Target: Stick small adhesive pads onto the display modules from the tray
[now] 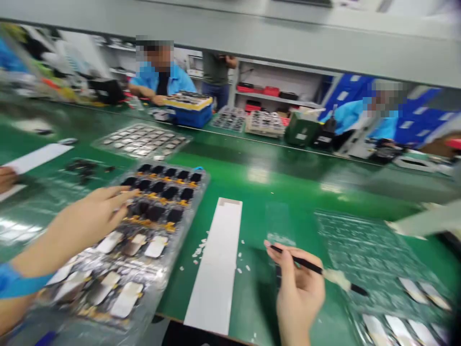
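Observation:
My left hand (95, 214), with a blue band at the wrist, reaches over a clear plastic tray (200, 192). Its fingers are stretched out and apart, their tips at the dark small screens (169, 193) in the tray's upper rows; whether they touch one is blurred. White-backed screen pieces (156, 246) lie in the lower rows. In my right hand (300, 288), closed between thumb and fingers, is a slim black tool (306, 264) with a pale wrapped section toward its rear. A long white strip (218, 269) lies on the green bench between my hands.
Small white scraps (198, 252) are scattered beside the strip. At right is another clear tray (360, 254) with several white pieces. A filled tray (144, 140) stands farther back. Another person's hand (7, 179) shows at the left edge. Co-workers sit across the bench below a grey overhead beam (252, 36).

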Demonstrator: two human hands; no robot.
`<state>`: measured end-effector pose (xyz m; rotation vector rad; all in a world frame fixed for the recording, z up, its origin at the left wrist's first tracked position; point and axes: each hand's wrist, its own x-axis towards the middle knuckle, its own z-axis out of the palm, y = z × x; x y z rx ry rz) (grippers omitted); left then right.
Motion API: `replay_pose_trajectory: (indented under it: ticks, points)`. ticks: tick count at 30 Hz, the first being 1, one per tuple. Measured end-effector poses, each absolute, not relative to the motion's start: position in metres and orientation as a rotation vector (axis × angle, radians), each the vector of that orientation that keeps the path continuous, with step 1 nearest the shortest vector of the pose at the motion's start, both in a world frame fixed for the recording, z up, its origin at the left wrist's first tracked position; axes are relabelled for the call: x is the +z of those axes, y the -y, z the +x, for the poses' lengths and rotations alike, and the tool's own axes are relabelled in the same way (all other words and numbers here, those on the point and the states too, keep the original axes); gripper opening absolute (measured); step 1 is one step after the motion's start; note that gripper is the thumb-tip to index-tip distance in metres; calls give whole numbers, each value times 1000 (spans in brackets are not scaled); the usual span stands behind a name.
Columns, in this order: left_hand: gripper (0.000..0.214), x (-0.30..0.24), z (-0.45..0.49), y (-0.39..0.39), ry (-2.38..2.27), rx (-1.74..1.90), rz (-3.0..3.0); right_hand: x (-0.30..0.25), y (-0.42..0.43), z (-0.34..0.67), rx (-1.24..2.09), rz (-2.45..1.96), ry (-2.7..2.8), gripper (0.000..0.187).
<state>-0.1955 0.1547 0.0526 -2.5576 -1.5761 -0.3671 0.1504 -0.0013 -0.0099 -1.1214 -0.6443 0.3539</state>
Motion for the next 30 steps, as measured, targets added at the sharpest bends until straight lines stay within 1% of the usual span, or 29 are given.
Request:
replay_pose_trajectory:
  ticks: [3,5,11,17,20,23,25,26,28,30]
  points:
    - [39,55,-187,-158,1600,2,-2587,-11,2,150,332,-1141,613,21]
    - [34,58,-176,-163,1639,76,-2574,-11,2,148,284,-1128,604,22]
    - [25,59,-168,-178,1818,183,-2437,-10,0,148,231,-1123,582,22]
    - [12,64,-162,-182,1870,142,-2469,-6,1,147,253,-1105,595,21]
    - [16,77,-156,-163,1875,68,-2531,-6,1,148,255,-1105,579,21]
    - [34,84,-138,-118,1873,-171,-2715,-4,3,149,289,-1076,602,19]
    - [42,80,-117,-80,1824,-721,-2950,-1,4,150,364,-1068,691,13]
    - [39,75,-104,-62,1758,-934,-2991,1,5,151,410,-1063,761,10]
    - [25,60,-76,-33,1633,-1074,-3224,7,8,154,475,-1056,938,7]
    - [18,41,-51,-18,1649,-1259,-3388,13,11,158,458,-1084,1132,16]
